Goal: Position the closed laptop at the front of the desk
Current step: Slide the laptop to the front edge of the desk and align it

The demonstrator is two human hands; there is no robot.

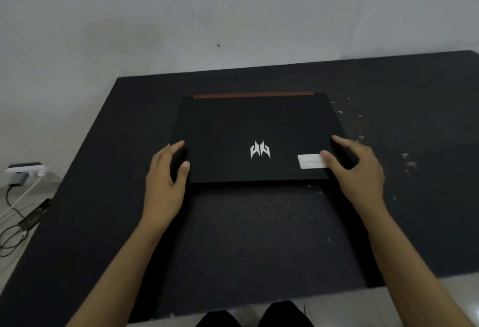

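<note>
A closed black laptop [255, 129] lies flat in the middle of the dark desk [259, 236], with a silver logo on its lid, a red strip along its far edge and a white sticker [309, 161] near its front right corner. My left hand [166, 184] clasps the laptop's front left corner, thumb on the lid. At the front right corner my right hand [359, 171] grips the side, its thumb resting on the sticker. A wide band of bare desk separates the laptop's front edge from the desk's near edge.
A white wall rises behind the desk. On the floor at the left lie a white power strip [24, 168], a charger and tangled cables [15, 228]. Pale specks dot the desk's right side [407, 160]. My dark-clothed knees [254, 317] show below the near edge.
</note>
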